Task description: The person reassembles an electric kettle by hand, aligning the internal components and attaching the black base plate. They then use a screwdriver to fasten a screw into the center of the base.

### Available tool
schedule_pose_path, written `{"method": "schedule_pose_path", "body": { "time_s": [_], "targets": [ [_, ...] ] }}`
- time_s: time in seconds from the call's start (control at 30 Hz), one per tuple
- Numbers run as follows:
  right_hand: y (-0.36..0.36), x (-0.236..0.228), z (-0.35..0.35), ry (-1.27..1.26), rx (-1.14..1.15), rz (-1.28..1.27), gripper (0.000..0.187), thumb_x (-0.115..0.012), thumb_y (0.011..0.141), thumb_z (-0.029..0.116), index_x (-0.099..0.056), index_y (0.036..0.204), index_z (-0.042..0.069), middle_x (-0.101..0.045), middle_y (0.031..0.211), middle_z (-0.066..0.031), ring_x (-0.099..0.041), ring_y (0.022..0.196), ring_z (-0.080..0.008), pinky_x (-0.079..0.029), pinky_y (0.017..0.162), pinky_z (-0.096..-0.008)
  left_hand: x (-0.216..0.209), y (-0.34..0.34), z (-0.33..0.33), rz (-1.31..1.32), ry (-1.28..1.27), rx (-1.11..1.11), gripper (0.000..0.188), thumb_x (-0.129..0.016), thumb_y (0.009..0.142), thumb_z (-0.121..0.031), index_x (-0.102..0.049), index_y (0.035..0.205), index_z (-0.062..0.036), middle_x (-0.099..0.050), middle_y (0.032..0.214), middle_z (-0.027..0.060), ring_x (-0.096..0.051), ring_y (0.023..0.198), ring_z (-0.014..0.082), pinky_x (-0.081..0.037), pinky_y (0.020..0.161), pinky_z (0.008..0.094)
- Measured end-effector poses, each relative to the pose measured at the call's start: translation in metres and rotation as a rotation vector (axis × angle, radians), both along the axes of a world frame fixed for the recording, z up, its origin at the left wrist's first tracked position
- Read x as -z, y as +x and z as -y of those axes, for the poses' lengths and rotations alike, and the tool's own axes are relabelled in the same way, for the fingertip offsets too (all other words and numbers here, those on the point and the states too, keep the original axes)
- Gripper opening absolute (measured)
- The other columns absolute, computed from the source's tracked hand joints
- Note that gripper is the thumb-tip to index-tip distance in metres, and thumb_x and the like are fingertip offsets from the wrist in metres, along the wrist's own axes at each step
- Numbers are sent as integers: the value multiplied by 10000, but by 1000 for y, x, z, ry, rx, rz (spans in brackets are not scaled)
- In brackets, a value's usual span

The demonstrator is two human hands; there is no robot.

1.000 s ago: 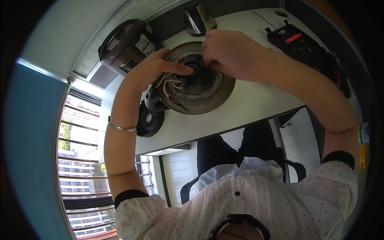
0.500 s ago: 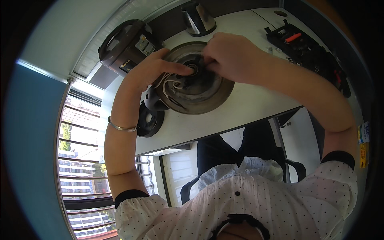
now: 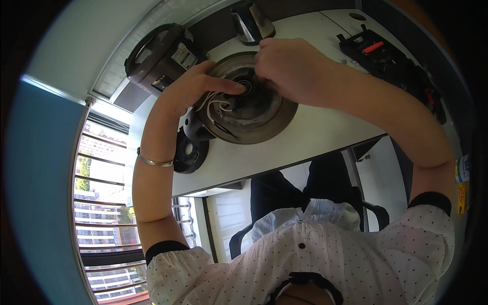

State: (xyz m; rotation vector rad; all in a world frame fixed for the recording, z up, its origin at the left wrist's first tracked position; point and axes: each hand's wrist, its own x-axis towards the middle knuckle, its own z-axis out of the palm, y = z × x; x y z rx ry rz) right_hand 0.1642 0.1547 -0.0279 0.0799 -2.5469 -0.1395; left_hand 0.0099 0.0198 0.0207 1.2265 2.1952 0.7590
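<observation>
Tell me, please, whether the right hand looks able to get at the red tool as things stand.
Probably yes, once the right hand leaves the metal pan: the red tool lies uncovered at the black tool case, with nothing tall between.

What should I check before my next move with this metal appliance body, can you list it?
1. Left hand on the round metal appliance body: ok, thumb at the central ring.
2. Right hand has a firm grip: cannot tell, its fingertips are hidden.
3. White wires tucked in: not ok, they curl loose near the left hand.
4. Wires clear of the right hand: ok.
5. Black tool case within reach: seems ok, on the table to the right.
</observation>
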Motion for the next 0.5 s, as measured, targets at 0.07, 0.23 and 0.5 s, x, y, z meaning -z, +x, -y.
{"method": "schedule_pose_path", "body": {
  "time_s": [0.07,0.23,0.5],
  "targets": [
    [0,-1,3,28,-2,2,61,-640,696,17,-677,743,32,-655,735,-129,-665,774,-278,-547,604,-350,-4,2,0,-22,-27,-5,525,-745,622,-330,-617,1056,-64,-604,793,13,-520,645,74,-325,515,204],
    [3,3,5,-16,12,-51,65,-645,696,28,-675,753,26,-656,758,-130,-659,796,-284,-550,621,-362,-2,4,0,-27,-6,-5,519,-745,618,-335,-616,1042,-63,-597,776,3,-502,623,69,-310,502,212],
    [7,-8,11,-481,185,163,85,-642,730,57,-685,803,43,-663,796,-128,-660,825,-271,-545,658,-380,1,1,2,-23,25,10,531,-739,619,-337,-615,1050,-53,-600,779,13,-497,607,74,-300,478,207]
  ]
}}
